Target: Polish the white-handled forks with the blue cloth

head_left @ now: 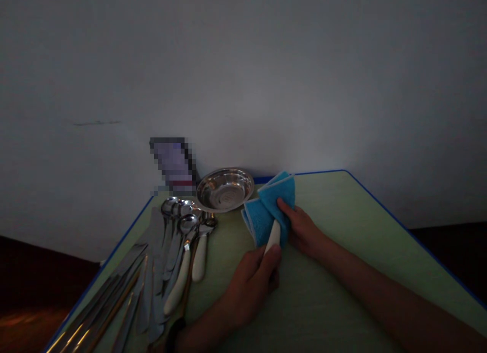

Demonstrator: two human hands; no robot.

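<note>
My left hand (253, 279) is closed around the white handle of a utensil (273, 237), whose upper end is hidden inside a folded blue cloth (268, 208). My right hand (302, 228) grips that cloth, with the thumb pressed on top and the fingers wrapped around the covered end. Both hands hover just above the pale green table (342, 231), right of a shiny metal bowl (225, 189).
Several spoons with white handles (186, 241) lie left of my hands. A row of knives and other cutlery (122, 297) sits along the table's left, blue-trimmed edge. A blurred-out object (173, 165) leans on the wall behind the bowl.
</note>
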